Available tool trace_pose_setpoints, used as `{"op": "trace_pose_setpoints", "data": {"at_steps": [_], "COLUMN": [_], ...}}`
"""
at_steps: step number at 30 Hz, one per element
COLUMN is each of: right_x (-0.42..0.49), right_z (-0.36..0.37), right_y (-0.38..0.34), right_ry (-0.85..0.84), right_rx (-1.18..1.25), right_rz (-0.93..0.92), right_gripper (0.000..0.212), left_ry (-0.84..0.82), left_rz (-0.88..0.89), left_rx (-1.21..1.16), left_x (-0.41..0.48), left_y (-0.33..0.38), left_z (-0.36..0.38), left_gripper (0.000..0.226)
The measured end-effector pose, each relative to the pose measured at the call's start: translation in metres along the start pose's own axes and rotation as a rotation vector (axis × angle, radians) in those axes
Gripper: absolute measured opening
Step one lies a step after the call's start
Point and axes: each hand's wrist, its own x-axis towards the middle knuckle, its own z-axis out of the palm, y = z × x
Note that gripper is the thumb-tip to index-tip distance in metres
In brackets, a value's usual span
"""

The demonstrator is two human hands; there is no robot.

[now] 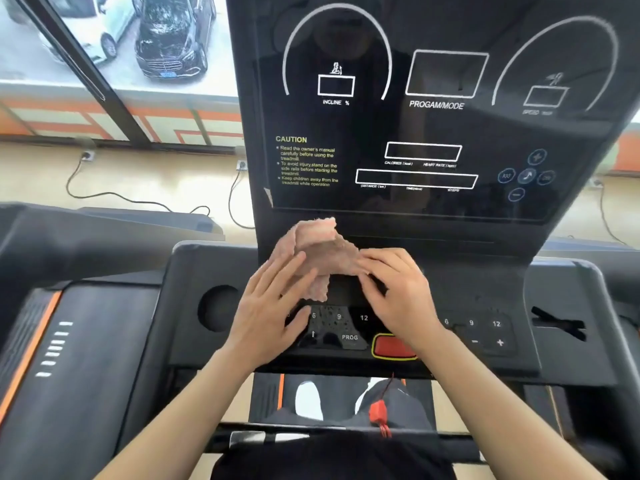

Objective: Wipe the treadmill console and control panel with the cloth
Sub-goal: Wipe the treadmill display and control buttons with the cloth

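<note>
Left hand [273,306], fingers straight, steadies the cloth [322,247] as the right hand [398,292] pinches its edge over the control panel [485,306]; a flat, folded pad would likely wipe evenly.

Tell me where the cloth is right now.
In the head view the cloth is at centre, between the left hand and the right hand, above the control panel buttons and just below the console screen.

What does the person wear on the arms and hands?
Nothing that shows: the left hand and the right hand have no gloves, rings or watch, and no sleeve shows on either arm down to the picture's edge.
</note>
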Motion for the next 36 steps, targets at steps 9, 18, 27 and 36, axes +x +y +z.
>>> {"op": "trace_pose_setpoints", "data": {"at_steps": [9, 18, 27, 36], "right_x": [-0.064, -0.065, -0.09, -0.132], "right_z": [-0.014, -0.023, -0.067, -0.106], "right_y": [0.036, 0.04, 0.073, 0.114], "right_ry": [-0.233, -0.28, -0.137, -0.08], "right_rx": [-0.338, -0.319, -0.177, -0.263], "right_rz": [0.495, 0.471, 0.487, 0.816], "right_gripper": [0.071, 0.072, 0.049, 0.061], "left_ry": [-0.357, -0.458, -0.481, -0.464], "left_rz": [-0.167, -0.207, -0.158, -0.062], "left_rx": [0.217, 0.167, 0.079, 0.143], "left_x": [0.001, -0.001, 0.034, 0.061], "left_y": [0.009, 0.058, 0.112, 0.147], "left_z": [0.021, 0.041, 0.067, 0.083], "left_gripper": [0.078, 0.088, 0.088, 0.085]}}
